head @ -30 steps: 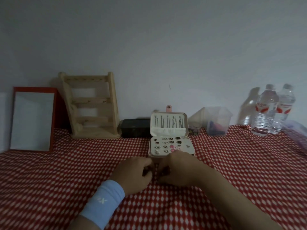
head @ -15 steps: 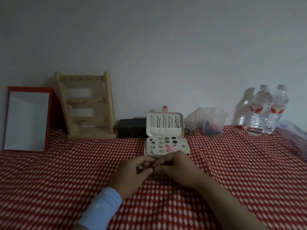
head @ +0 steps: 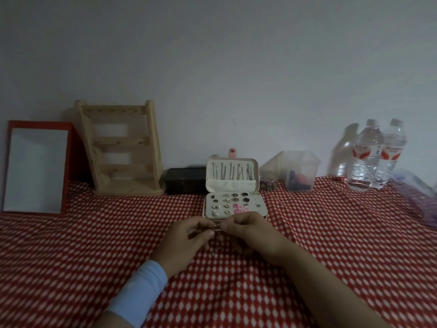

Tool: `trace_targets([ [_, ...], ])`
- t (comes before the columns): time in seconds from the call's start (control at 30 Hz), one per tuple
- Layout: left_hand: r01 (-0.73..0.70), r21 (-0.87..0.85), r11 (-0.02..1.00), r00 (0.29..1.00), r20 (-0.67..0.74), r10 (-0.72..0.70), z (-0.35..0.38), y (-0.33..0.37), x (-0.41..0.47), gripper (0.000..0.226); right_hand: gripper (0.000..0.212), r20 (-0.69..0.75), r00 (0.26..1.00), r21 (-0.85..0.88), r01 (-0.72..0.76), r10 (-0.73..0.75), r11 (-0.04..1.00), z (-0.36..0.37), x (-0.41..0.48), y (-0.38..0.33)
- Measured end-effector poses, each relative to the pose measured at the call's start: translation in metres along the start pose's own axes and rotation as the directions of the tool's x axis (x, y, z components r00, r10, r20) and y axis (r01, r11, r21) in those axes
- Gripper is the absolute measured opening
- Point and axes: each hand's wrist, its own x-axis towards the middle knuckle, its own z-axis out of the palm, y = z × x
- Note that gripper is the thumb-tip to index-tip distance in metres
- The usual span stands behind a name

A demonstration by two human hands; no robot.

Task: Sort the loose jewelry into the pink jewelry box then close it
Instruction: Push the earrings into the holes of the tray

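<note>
The pink jewelry box point(head: 262, 210) stands open at the table's middle, its lid upright with several chains hanging inside and several studs and earrings set in its white base. Just in front of it, my left hand point(head: 186, 242) and my right hand point(head: 250, 233) meet. Together their fingertips pinch a small metal jewelry piece point(head: 216, 227) held a little above the cloth. A thin bit of chain point(head: 212, 253) hangs below the hands.
A red-and-white checked cloth point(head: 331, 245) covers the table. Along the wall stand a red-framed mirror point(head: 35, 166), a wooden jewelry stand point(head: 123, 147), a black box point(head: 185, 179), a clear plastic container point(head: 300, 171) and two water bottles point(head: 376, 155).
Both hands lifted slightly off the cloth and drew the small piece up between their fingertips. The view shifted a little.
</note>
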Motion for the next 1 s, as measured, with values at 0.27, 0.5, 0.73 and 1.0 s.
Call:
trace_targets([
  [0.27, 0.029, 0.014, 0.999, 0.999, 0.026, -0.03, 0.0, 0.006, -0.003, 0.013, 0.012, -0.086, 0.989, 0.017, 0.123, -0.121, 0.992, 0.0, -0.002, 0.005],
  [0.5, 0.027, -0.054, 0.998, 0.999, -0.03, -0.028, 0.002, 0.013, 0.0, 0.015, 0.013, -0.099, 0.967, -0.042, 0.231, -0.234, 0.972, -0.005, -0.002, 0.005],
  [0.73, -0.097, 0.049, 0.994, 0.995, -0.025, 0.099, 0.013, 0.043, 0.04, 0.012, 0.012, -0.175, 0.964, -0.068, 0.192, -0.201, 0.979, -0.044, 0.006, -0.017],
  [1.0, -0.227, 0.369, 0.901, 0.973, 0.049, 0.225, 0.053, 0.043, 0.106, 0.015, 0.016, -0.402, 0.886, -0.451, 0.028, -0.231, 0.892, -0.108, 0.036, 0.006],
])
